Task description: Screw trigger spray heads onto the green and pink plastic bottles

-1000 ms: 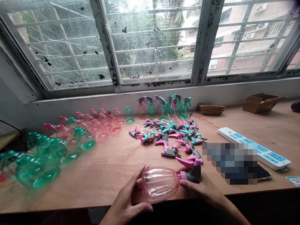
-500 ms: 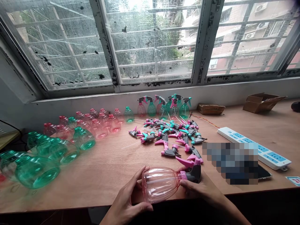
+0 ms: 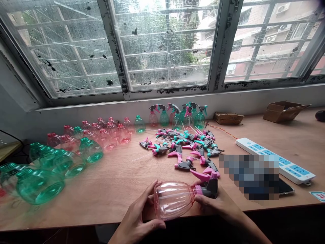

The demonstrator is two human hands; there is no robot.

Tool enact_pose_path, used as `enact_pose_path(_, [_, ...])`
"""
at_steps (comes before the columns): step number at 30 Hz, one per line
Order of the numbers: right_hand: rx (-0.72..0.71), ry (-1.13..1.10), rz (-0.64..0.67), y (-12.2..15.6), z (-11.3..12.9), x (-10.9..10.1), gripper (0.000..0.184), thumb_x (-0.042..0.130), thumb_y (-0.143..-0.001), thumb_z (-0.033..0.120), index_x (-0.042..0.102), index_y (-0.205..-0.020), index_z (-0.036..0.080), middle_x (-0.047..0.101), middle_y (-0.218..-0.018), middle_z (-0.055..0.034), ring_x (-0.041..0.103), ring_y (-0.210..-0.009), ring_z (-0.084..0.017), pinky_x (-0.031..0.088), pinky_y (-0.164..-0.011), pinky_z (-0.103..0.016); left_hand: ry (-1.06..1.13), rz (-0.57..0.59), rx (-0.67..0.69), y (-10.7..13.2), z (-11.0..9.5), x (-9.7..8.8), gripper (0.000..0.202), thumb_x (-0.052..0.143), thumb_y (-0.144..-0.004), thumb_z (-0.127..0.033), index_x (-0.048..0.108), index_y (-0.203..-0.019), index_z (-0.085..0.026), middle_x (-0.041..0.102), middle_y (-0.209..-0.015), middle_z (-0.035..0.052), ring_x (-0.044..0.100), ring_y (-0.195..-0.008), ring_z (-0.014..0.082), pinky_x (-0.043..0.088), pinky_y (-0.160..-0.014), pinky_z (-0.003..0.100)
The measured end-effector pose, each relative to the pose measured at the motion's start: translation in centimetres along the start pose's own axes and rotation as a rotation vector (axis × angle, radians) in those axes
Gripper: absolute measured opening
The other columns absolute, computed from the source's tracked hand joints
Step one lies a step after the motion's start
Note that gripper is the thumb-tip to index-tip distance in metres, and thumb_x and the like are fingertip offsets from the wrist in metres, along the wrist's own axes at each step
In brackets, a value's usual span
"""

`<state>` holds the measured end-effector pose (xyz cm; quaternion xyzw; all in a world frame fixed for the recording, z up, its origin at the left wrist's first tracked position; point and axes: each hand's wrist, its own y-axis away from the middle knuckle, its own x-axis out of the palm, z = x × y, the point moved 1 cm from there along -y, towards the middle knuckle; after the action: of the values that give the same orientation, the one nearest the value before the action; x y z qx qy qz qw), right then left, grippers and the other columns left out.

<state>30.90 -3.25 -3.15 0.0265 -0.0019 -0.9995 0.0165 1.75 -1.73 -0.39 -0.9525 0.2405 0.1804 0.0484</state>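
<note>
A clear pink spray bottle (image 3: 174, 200) lies on its side between my hands, above the table's front edge. My left hand (image 3: 142, 213) is curved around its base, thumb below and fingers behind. At the neck, my right hand (image 3: 215, 203) grips the pink collar, its thumb pressed on it. The grey and pink trigger head (image 3: 209, 186) sits on the bottle's neck and points right, its pink trigger toward the window. A thin tube shows inside the bottle. Just beyond lies a pile of loose trigger heads (image 3: 186, 164) in pink, teal and grey.
Open green bottles (image 3: 40, 186) and pink bottles (image 3: 109, 140) stand at the left. Several bottles with heads fitted (image 3: 199, 118) line the back wall. To the right are a white power strip (image 3: 276, 161), a partly blurred dark phone (image 3: 286, 187) and cardboard boxes (image 3: 284, 112).
</note>
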Motion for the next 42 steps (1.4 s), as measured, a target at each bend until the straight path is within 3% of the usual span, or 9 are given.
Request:
enact_pose_path(22, [-0.017, 0.028, -0.009, -0.03, -0.49, -0.13, 0.039, 0.083, -0.074, 0.047, 0.072, -0.099, 0.018, 0.071, -0.079, -0.0023, 0.064, -0.073, -0.024, 0.054, -0.069, -0.035, -0.016, -0.044, 0.012, 0.26, -0.17, 0.24, 0.088, 0.085, -0.076, -0.025, 0.041, -0.151, -0.036, 0.047, -0.158, 0.0009, 0.049, -0.141, 0.0318, 0.039, -0.119, 0.041])
enact_pose_path(31, [-0.012, 0.009, -0.032, -0.08, -0.91, -0.11, 0.042, 0.084, -0.071, 0.048, 0.072, -0.099, 0.019, 0.072, -0.08, -0.0029, 0.066, -0.074, -0.025, 0.055, -0.07, -0.036, -0.023, -0.004, 0.016, -0.08, 0.09, -0.16, 0.091, 0.087, -0.073, -0.028, 0.041, -0.152, -0.034, 0.049, -0.157, 0.0036, 0.05, -0.14, 0.0346, 0.04, -0.118, 0.043])
enact_pose_path(37, [-0.004, 0.002, -0.02, -0.05, -0.51, -0.09, 0.04, 0.084, -0.072, 0.047, 0.071, -0.098, 0.019, 0.071, -0.078, -0.002, 0.065, -0.071, -0.023, 0.055, -0.067, -0.035, 0.026, -0.037, 0.01, 0.25, -0.13, 0.27, 0.088, 0.085, -0.076, -0.025, 0.04, -0.151, -0.037, 0.05, -0.156, 0.0007, 0.05, -0.14, 0.0304, 0.039, -0.12, 0.04])
enact_pose_path(42, [-0.014, 0.011, -0.005, -0.02, -0.16, -0.05, 0.039, 0.083, -0.073, 0.046, 0.072, -0.099, 0.018, 0.07, -0.076, -0.0008, 0.064, -0.071, -0.023, 0.054, -0.07, -0.036, -0.013, 0.007, 0.023, 0.16, 0.15, 0.08, 0.092, 0.087, -0.074, -0.024, 0.039, -0.152, -0.036, 0.049, -0.157, 0.002, 0.052, -0.138, 0.0308, 0.039, -0.119, 0.04])
